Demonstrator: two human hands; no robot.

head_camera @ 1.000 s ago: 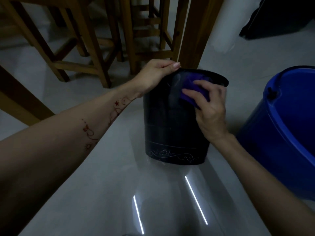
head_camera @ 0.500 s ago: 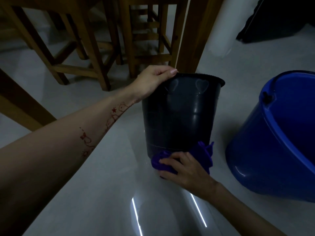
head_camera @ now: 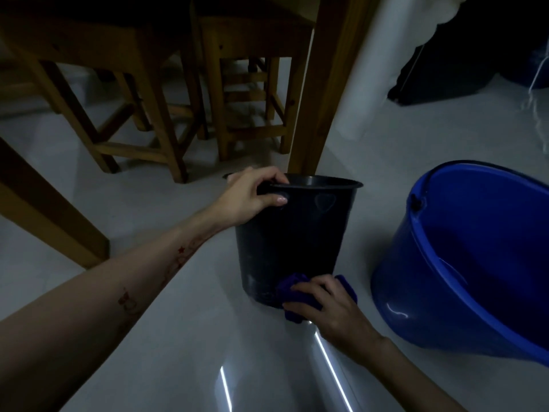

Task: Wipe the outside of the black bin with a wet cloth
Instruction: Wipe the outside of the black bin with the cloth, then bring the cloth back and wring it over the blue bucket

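Blue bucket cut off at right edge

L hand grips bin rim; R hand presses cloth low.

To your right a blue bucket stands on the pale glossy floor; ahead you see wooden stools and a thick wooden leg.

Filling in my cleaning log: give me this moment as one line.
left hand grips bin rim | right hand presses purple cloth at bin base | blue bucket beside
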